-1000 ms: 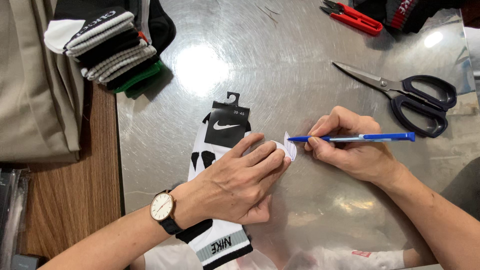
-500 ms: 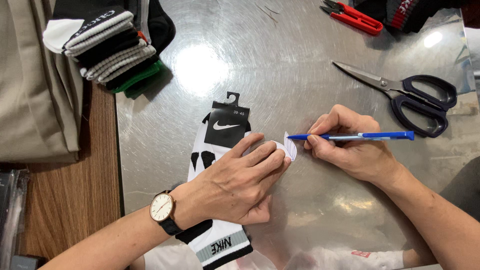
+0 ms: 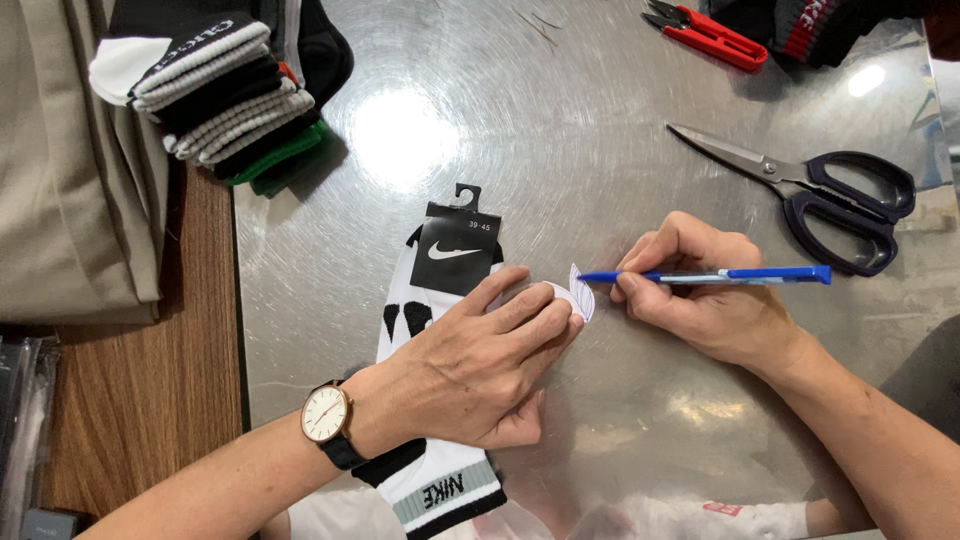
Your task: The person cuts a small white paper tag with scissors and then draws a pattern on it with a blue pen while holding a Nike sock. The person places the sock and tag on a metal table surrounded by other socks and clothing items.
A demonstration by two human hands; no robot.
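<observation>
While pinching a small white tag (image 3: 581,294), left hand (image 3: 480,365); right hand's (image 3: 715,300) grip clenched round blue pen (image 3: 720,275).

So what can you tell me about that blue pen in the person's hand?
The blue pen is slim and looks like plastic, darker blue at its tip end and rear end, with a paler stretch between. It lies almost level above the shiny metal table, tip pointing left. The right hand grips it near the front. Its tip meets a small white tag, whose other side the left hand pinches.
</observation>
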